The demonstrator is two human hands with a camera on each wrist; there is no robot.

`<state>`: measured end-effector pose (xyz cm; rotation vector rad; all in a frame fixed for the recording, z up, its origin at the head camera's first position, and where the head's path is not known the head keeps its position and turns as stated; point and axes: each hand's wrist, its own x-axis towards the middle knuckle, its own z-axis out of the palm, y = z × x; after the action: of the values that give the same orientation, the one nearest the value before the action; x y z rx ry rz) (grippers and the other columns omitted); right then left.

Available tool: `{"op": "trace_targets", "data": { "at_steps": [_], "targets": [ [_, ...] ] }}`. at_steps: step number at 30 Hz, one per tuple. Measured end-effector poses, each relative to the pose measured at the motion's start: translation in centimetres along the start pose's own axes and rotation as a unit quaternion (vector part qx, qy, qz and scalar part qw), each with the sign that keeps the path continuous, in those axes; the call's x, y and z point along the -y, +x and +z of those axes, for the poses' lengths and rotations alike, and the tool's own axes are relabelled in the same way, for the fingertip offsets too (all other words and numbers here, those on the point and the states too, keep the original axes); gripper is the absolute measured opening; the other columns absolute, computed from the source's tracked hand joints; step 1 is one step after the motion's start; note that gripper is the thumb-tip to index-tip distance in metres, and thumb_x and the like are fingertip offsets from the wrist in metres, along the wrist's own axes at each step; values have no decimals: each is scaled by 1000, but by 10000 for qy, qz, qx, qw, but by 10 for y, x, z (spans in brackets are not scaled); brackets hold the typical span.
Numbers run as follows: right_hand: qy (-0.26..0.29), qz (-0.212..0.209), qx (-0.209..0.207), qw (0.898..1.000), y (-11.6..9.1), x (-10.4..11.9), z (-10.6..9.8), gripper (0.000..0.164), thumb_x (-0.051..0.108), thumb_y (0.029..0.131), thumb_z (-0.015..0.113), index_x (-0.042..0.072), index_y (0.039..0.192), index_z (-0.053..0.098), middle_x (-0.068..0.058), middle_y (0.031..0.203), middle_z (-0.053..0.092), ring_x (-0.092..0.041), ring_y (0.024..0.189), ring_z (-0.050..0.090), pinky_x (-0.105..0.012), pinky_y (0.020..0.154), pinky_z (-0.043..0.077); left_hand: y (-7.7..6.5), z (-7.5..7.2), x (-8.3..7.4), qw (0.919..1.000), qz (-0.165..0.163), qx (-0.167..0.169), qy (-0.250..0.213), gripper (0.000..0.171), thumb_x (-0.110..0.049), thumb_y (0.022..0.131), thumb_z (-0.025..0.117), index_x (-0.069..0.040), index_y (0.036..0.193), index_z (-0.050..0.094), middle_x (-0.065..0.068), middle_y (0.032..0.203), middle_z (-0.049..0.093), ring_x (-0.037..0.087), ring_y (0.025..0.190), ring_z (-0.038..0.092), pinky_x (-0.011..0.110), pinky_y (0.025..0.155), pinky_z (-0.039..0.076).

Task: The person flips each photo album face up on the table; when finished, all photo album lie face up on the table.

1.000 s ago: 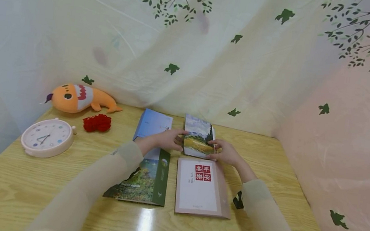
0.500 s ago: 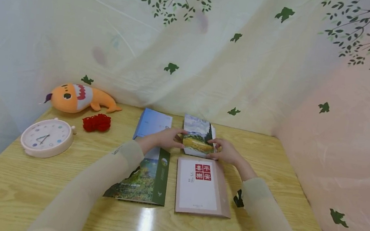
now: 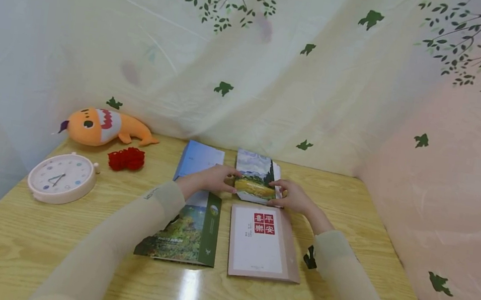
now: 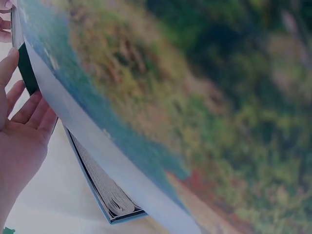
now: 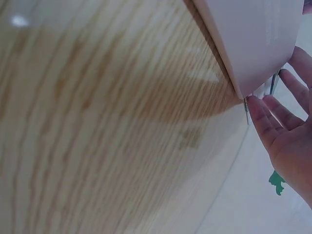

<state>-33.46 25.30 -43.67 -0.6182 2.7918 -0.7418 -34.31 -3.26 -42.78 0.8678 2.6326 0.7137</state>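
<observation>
A book with a painted landscape cover lies at the back of the table, a white layer showing along its right side. My left hand holds its left edge, thumb and fingers spread apart. At the right edge, my right hand grips near the lower corner with thumb and fingertips. In the left wrist view the left hand reaches past the photo album's blurred cover. The right wrist view has the right hand's fingertips beyond the pink book's corner.
A blue book and the green photo album lie under the left forearm. The pink book lies in front of the painted one. At left are an orange plush toy, red yarn and a pink clock.
The painted book has slid a little left and toward me, and more of the white layer shows at its right. The left hand has shifted slightly left with it.
</observation>
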Motion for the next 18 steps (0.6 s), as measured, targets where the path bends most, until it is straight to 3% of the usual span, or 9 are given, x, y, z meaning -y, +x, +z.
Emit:
{"op": "trace_targets", "data": {
  "at_steps": [8, 13, 18],
  "targets": [
    [-38, -22, 28, 10000, -3, 3, -1, 59, 32, 80, 76, 11, 131, 56, -15, 127, 53, -31, 107, 51, -41, 81, 48, -5, -2, 0, 9995, 251, -75, 166, 55, -29, 92, 62, -8, 140, 44, 11, 143, 44, 31, 130, 43, 43, 107, 37],
    [-107, -257, 4, 9996, -8, 17, -5, 56, 25, 82, 75, 9, 131, 54, -16, 136, 48, -34, 116, 50, -45, 87, 51, -19, -11, -2, 9986, 369, -274, 271, 55, -25, 92, 62, -5, 140, 44, 14, 142, 45, 31, 129, 44, 45, 106, 37],
    [-194, -543, -96, 9983, -15, 37, -6, 55, 20, 82, 74, 5, 131, 54, -17, 132, 51, -34, 118, 50, -47, 90, 50, -33, -19, 3, 9962, 634, -456, 396, 55, -24, 92, 62, -2, 139, 45, 15, 139, 48, 31, 127, 45, 45, 105, 37]
  ]
}}
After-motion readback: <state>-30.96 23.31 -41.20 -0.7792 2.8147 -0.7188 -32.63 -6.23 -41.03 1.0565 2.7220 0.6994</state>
